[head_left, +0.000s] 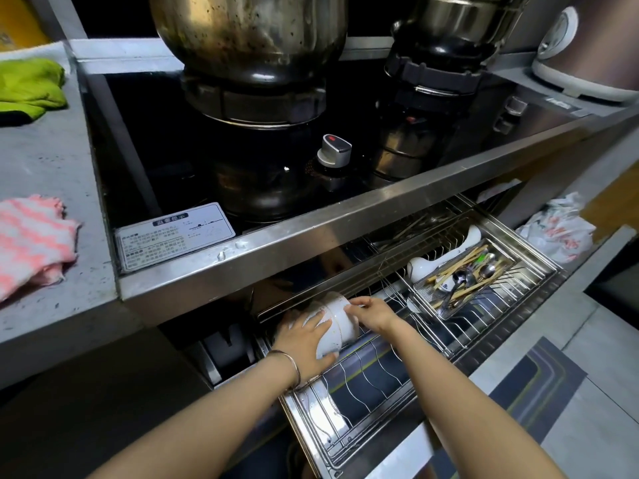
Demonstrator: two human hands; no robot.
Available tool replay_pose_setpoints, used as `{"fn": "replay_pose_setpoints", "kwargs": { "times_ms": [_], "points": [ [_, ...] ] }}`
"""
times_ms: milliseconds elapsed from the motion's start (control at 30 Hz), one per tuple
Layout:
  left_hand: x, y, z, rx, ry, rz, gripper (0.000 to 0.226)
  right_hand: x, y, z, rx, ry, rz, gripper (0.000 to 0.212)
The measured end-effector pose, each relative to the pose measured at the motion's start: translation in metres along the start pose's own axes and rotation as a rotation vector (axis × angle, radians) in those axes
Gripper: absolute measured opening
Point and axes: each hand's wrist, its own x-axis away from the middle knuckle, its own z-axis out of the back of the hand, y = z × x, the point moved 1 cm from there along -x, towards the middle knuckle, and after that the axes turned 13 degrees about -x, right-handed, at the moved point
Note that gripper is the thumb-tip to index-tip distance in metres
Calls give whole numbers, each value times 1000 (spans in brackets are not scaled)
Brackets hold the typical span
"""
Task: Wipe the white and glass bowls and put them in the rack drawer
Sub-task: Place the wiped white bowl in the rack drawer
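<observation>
The left hand (304,344), a thin bangle (292,366) on its wrist, is spread wide with the palm flat against the near side of a stack of white bowls (333,323); its fingers curl round the lowest bowl's wall. The right hand (371,311) comes in from the other side, fingers half closed and pinching the rim at the far end of the stack. Between them the bowls lie tipped on their side, over the wire prongs at the left end of the rack drawer (380,371), which is pulled out beneath the stove (242,202). Whether they already rest on the wires cannot be told.

The risk lies in that sideways hold. The bowls are only nested, so if either hand eases off before the rims seat between the prongs, they could slide apart and knock together, or roll along the wires. A rim caught on a prong tip would probably chip.

Right of the right hand, well apart, a cutlery basket (460,281) sits across the rack with white ladles (446,257) beside it. No glass bowl can be made out. Far beyond the left hand, a pink striped cloth (31,240) lies on the counter (52,167).
</observation>
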Motion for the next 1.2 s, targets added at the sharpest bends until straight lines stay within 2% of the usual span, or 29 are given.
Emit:
{"fn": "replay_pose_setpoints", "kwargs": {
  "times_ms": [133,300,400,533,667,800,967,1033,1100,1200],
  "points": [
    [10,-1,32,10,55,-60,61,25,-18,15,109,72,124,28],
    [53,10,85,-147,207,-181,53,99,-50,31,-14,114,318,26],
    [94,12,127,-244,345,-270,50,145,-66,39,50,173,479,24],
    [151,-2,174,-263,705,-317,46,207,-102,28,60,201,699,22],
    [197,-45,201,-213,800,-233,52,259,-145,-5,64,182,887,23],
    [241,-109,211,-137,762,-82,58,286,-178,-53,101,96,973,24],
    [290,-186,189,-20,721,92,75,294,-201,-130,329,-156,1024,33],
    [305,-205,182,-14,676,132,93,294,-207,-159,399,-245,1028,39],
    [320,-222,176,21,615,192,111,294,-213,-182,477,-273,1077,42],
    [338,-239,169,70,610,247,116,295,-222,-205,611,-220,1111,44]
  ]
}}
